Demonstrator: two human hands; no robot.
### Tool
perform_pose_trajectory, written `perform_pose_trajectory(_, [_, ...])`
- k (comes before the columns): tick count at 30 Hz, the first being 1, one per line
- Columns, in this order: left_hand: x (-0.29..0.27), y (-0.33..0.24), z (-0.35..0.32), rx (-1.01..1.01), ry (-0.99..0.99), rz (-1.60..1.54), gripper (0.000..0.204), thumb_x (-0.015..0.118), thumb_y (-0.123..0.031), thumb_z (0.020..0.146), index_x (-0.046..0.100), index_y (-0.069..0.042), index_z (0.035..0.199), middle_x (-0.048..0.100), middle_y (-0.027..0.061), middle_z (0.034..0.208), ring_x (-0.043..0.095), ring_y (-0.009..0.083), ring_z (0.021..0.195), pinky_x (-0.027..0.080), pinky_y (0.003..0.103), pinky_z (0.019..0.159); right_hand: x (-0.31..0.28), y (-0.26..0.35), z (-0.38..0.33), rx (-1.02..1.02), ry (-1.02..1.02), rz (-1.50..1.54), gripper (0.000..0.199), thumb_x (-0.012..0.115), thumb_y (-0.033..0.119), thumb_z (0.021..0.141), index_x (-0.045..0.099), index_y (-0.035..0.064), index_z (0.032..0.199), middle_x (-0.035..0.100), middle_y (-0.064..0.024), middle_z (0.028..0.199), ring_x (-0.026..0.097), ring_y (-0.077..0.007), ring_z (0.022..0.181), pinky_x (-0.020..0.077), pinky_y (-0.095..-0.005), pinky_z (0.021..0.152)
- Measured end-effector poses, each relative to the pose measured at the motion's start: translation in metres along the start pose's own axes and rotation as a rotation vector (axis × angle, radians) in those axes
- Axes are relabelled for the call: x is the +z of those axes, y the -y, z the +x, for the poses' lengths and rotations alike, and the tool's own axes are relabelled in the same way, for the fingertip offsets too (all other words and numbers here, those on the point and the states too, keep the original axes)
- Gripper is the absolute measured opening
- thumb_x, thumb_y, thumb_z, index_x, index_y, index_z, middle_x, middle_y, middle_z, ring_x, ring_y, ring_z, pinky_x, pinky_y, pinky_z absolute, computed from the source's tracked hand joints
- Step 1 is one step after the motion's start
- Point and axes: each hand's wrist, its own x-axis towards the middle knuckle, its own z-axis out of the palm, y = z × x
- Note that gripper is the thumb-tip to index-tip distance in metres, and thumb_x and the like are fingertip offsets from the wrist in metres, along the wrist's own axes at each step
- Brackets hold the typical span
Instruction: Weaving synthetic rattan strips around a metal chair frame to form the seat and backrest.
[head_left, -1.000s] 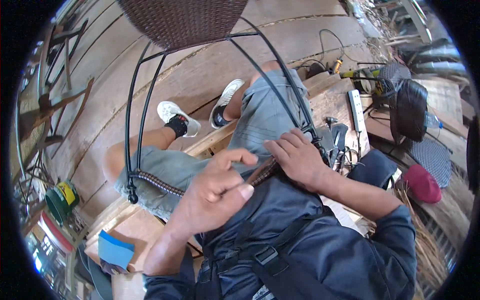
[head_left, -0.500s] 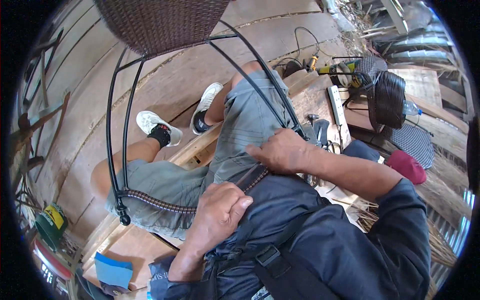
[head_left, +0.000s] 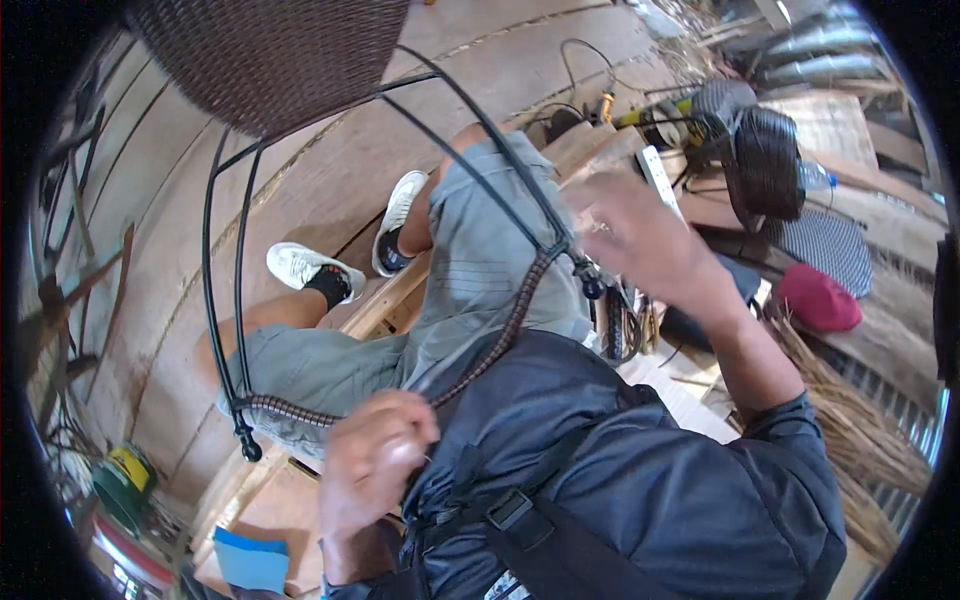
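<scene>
A chair-like frame of thin black metal rods (head_left: 497,145) leans across my lap, with a brown woven panel (head_left: 275,60) at its far end. Its curved near rail (head_left: 515,315) is wound with brown strip and runs from the left knob to the right one. My left hand (head_left: 372,460) is curled over the middle of this rail, which passes out of sight under the fingers. A pale narrow strip (head_left: 455,358) shows beside the rail. Above the rail's right end, my right hand (head_left: 635,240) is raised and apart from the frame. Motion smears its fingers.
A wooden bench lies under me, with a blue block (head_left: 250,562) at its left end. To the right are a white power strip (head_left: 658,180), a coil of dark strip (head_left: 768,165), a maroon cap (head_left: 820,297) and bundled dry strands (head_left: 850,430). A green container (head_left: 124,482) stands at far left.
My right hand has lifted off the frame's right corner and moved right and up. My left hand has shifted left and down. The frame appears slightly further left, and more wrapped rail shows.
</scene>
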Motion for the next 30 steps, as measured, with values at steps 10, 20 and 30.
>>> perform_pose_trajectory(10, [0.027, -0.068, 0.083, 0.129, -0.198, 0.387, 0.024, 0.049, -0.015, 0.086, 0.061, 0.002, 0.098, 0.061, 0.0141, 0.094, 0.058, 0.0218, 0.088, 0.044, 0.031, 0.079, 0.146, -0.127, -0.228, 0.954, 0.104, 0.080, 0.023, 0.060, 0.019, 0.080, 0.059, -0.0014, 0.090, 0.060, -0.0198, 0.085, 0.060, -0.0315, 0.078, 0.0455, -0.0398, 0.070])
perform_pose_trajectory(20, [0.095, 0.045, 0.161, -0.552, 0.273, -0.105, 0.039, 0.047, -0.037, 0.091, 0.057, 0.000, 0.098, 0.055, 0.0038, 0.079, 0.049, 0.0097, 0.067, 0.041, 0.024, 0.062, 0.152, -0.100, -0.210, 1.002, -0.002, 0.022, 0.020, 0.057, 0.013, 0.076, 0.049, 0.0015, 0.090, 0.056, -0.0222, 0.087, 0.055, -0.0412, 0.086, 0.0437, -0.0474, 0.073])
perform_pose_trajectory(30, [0.111, 0.061, 0.164, -0.513, 0.245, -0.227, 0.038, 0.045, -0.037, 0.093, 0.055, -0.004, 0.077, 0.049, -0.0002, 0.064, 0.047, 0.0085, 0.056, 0.039, 0.023, 0.052, 0.037, -0.058, -0.182, 0.974, 0.171, 1.048, 0.039, 0.065, 0.023, 0.074, 0.060, -0.0009, 0.104, 0.050, 0.0030, 0.059, 0.044, -0.0053, 0.052, 0.0358, -0.0214, 0.046])
